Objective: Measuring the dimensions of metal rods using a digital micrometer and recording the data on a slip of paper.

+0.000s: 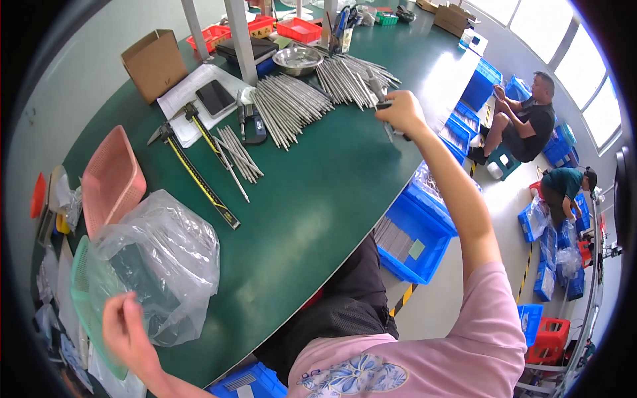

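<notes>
My right hand (403, 114) is closed on a grey caliper (377, 87) over the far right of the green table; its fingers hide part of the tool. Close by lie two heaps of thin grey metal rods (292, 106), (345, 78). At the lower left, my left hand (129, 331) is slightly blurred, fingers loosely curled and apart from the thumb, with nothing visible in them. It is beside a clear plastic bag (189, 245), which lies partly over a green basket (81, 278). A few separate rods (240, 156) rest mid-table.
Two black-and-yellow rulers or calipers (199, 179), a micrometer (252, 126), a phone (215, 97) and a pink basket (116, 179) lie to the left. A steel bowl (298, 58) stands behind the rods. Blue crates (424, 255) sit beyond the table edge; two people work farther right.
</notes>
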`<control>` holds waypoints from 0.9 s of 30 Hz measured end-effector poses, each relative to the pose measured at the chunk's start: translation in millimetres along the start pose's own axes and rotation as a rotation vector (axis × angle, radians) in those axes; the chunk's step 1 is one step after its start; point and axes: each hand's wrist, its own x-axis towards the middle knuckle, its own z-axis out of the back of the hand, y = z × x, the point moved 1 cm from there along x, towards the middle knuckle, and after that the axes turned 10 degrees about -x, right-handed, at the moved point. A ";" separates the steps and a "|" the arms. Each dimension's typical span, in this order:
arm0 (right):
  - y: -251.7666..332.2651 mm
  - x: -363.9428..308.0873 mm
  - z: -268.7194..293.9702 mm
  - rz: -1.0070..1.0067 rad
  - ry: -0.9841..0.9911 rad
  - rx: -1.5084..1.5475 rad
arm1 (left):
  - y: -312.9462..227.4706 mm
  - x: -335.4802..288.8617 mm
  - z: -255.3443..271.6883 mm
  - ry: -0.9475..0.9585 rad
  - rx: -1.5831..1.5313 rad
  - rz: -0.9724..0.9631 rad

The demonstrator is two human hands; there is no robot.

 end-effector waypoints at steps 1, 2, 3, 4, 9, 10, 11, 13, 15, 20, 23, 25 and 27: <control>-0.4 18.0 -2.8 -0.028 -0.048 -0.065 | 12.9 11.9 -3.8 0.143 0.169 0.024; -0.6 34.5 -6.0 -0.021 -0.056 -0.061 | 24.8 20.2 -9.3 0.285 0.338 0.049; -3.1 50.5 -12.2 -0.052 -0.036 -0.157 | 38.0 25.0 -17.6 0.280 0.336 0.048; 3.3 57.3 -10.0 -0.072 -0.024 -0.243 | 46.3 26.5 -20.6 0.373 0.432 0.047; 20.2 79.7 -16.9 -0.169 -0.060 -0.276 | 54.0 27.4 -51.0 0.599 0.794 0.111; 23.8 82.2 -18.5 -0.157 -0.053 -0.270 | 55.7 25.8 -51.8 0.590 0.804 0.119; 24.3 85.3 -19.2 -0.151 -0.054 -0.292 | 55.0 24.1 -54.9 0.601 0.845 0.119; 29.2 85.5 -19.9 -0.128 -0.061 -0.322 | 56.1 24.6 -57.5 0.622 0.880 0.123; 30.2 85.8 -20.9 -0.120 -0.088 -0.315 | 60.4 27.7 -65.0 0.608 0.890 0.075; 35.1 66.9 -13.0 0.039 -0.142 -0.260 | 59.4 37.8 -69.4 0.604 0.944 0.100; 10.7 60.9 -10.7 0.185 -0.227 -0.167 | 65.4 50.0 -64.8 0.706 0.740 0.343; 10.3 45.6 -15.5 0.251 -0.224 -0.101 | 76.9 52.5 -62.6 0.692 0.680 0.408; 12.0 25.1 -19.7 0.274 -0.172 -0.051 | 85.0 53.4 -61.7 0.701 0.622 0.409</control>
